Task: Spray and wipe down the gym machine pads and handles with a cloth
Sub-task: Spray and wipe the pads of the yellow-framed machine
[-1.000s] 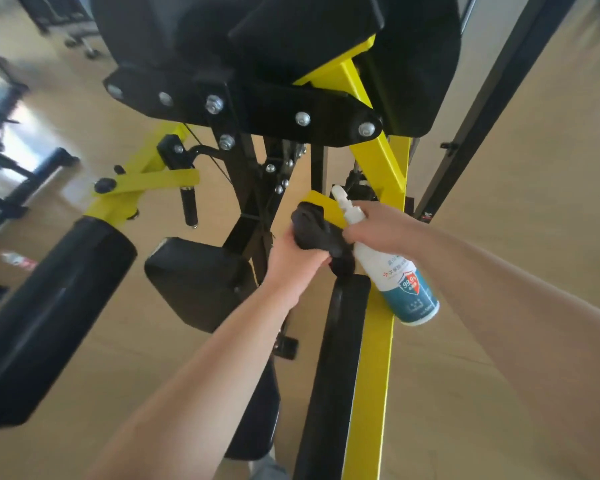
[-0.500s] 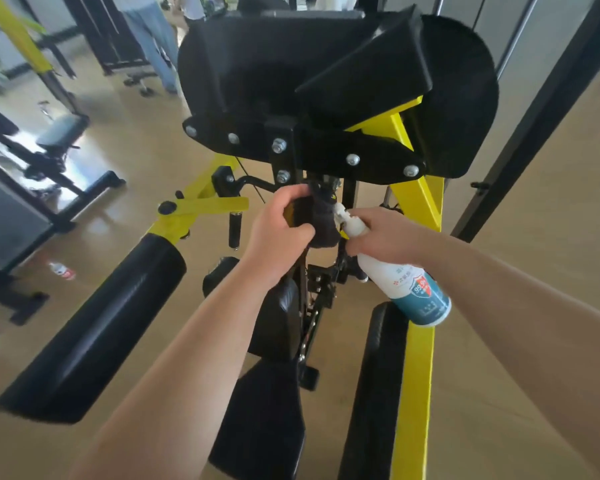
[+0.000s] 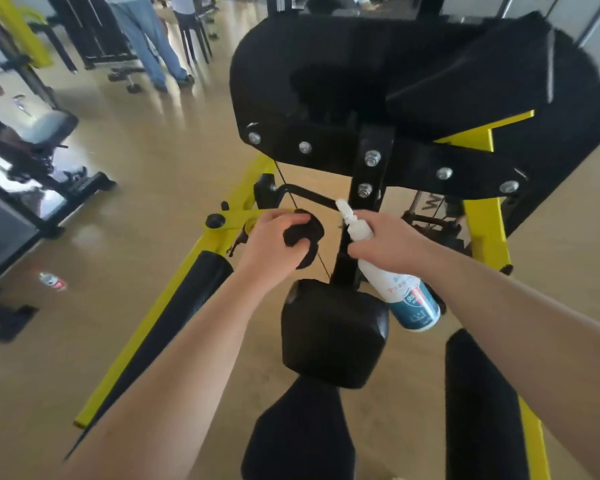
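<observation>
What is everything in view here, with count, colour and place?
cloth: one, black, bunched in left hand
spray bottle: one, white with blue label, in right hand
upper pad: one, black, top centre
centre pad: one, black, below the hands
seat pad: one, black, bottom centre
left arm pad: one, black, lower left
right arm pad: one, black, lower right
frame: one, yellow and black, around the pads
drink bottle: one, clear, floor at left
bystander: one, blue trousers, top left
hands: two, left grips cloth, right holds spray bottle
</observation>
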`<state>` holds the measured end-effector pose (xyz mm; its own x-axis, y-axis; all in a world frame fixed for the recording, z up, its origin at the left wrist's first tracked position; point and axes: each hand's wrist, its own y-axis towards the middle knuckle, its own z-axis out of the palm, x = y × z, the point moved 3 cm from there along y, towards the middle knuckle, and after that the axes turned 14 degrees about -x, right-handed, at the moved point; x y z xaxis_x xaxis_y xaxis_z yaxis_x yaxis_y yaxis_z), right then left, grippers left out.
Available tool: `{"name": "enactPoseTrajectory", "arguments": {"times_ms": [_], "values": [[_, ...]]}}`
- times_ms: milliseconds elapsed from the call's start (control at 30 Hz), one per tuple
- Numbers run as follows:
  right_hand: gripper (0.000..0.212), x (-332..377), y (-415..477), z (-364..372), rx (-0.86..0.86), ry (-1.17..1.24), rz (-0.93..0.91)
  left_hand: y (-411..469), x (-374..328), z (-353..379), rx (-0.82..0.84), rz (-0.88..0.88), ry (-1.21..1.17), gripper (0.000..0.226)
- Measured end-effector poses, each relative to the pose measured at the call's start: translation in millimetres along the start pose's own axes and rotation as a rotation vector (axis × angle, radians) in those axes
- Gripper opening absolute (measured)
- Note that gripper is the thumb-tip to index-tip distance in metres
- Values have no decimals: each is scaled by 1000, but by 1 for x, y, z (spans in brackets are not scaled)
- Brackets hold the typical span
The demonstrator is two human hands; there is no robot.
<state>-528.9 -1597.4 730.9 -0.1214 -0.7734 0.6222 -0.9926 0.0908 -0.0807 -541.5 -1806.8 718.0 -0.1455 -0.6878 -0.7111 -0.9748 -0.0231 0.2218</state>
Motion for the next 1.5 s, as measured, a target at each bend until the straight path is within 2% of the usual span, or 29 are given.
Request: {"name": "enactPoseTrajectory", "arguments": {"times_ms": [167,267,333,433,500,633,767,967,1100,1233,1300,1400,1500], "values": [[71,22,16,38,127,-199,-76,10,55,8,26,-237,-70,30],[73,22,29,61,209,-331,-92,12,72,20,34,-386,-110,30],[61,23,40,75,245,-369,-103,12,82,29,42,-456,-103,36],[25,26,54,90,253,-465,-128,10,95,41,33,-557,-89,47],[27,26,62,97,289,-520,-130,8,101,47,27,-630,-73,49],[45,26,74,106,369,-505,-158,9,108,56,42,-590,19,44],[31,28,78,114,416,-518,-209,11,104,60,-47,-628,-57,48],[37,25,80,115,465,-486,-174,11,108,65,-178,-698,-198,63],[39,21,83,114,371,-407,-109,12,114,67,-224,-696,-241,65],[25,18,84,119,353,-402,-119,11,126,76,-214,-760,-251,66],[37,17,86,119,333,-385,-110,10,132,81,-202,-767,-246,67],[75,20,95,114,275,-331,-119,12,136,85,-240,-749,-291,69],[89,32,107,104,204,-262,-172,20,132,86,-324,-666,-421,68]]}}
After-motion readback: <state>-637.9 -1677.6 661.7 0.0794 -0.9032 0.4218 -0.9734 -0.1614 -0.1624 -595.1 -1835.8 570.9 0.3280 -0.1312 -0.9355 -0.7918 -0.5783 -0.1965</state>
